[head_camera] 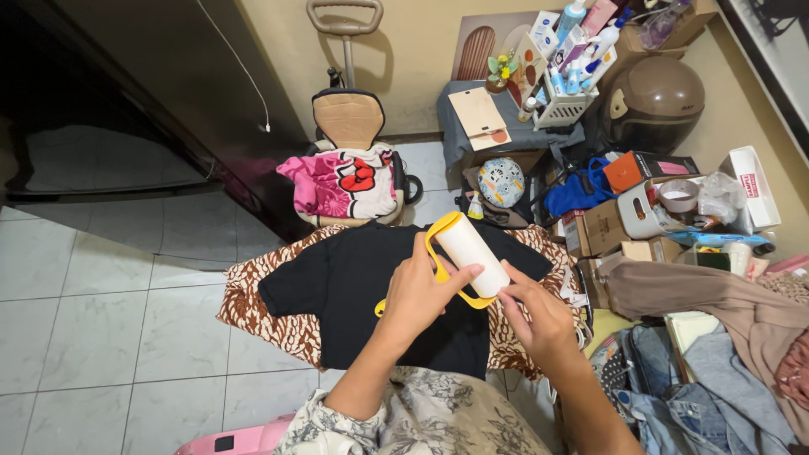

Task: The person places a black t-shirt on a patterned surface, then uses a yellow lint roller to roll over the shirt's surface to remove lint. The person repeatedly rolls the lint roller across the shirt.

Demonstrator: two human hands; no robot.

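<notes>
A lint roller (468,248) with a white paper roll and a yellow frame is held above a black T-shirt (354,291). The shirt lies flat on a board covered with brown patterned cloth (261,316). My left hand (417,295) grips the roller around its yellow frame, thumb resting on the white roll. At the roll's lower end my right hand (535,316) pinches the edge of the paper with its fingertips.
A child's push seat (347,126) draped with pink cloth stands behind the board. Boxes, a brown helmet (657,101), a white basket of bottles (565,93) and piles of clothes (716,337) crowd the right side. Pale floor tiles (101,320) spread to the left.
</notes>
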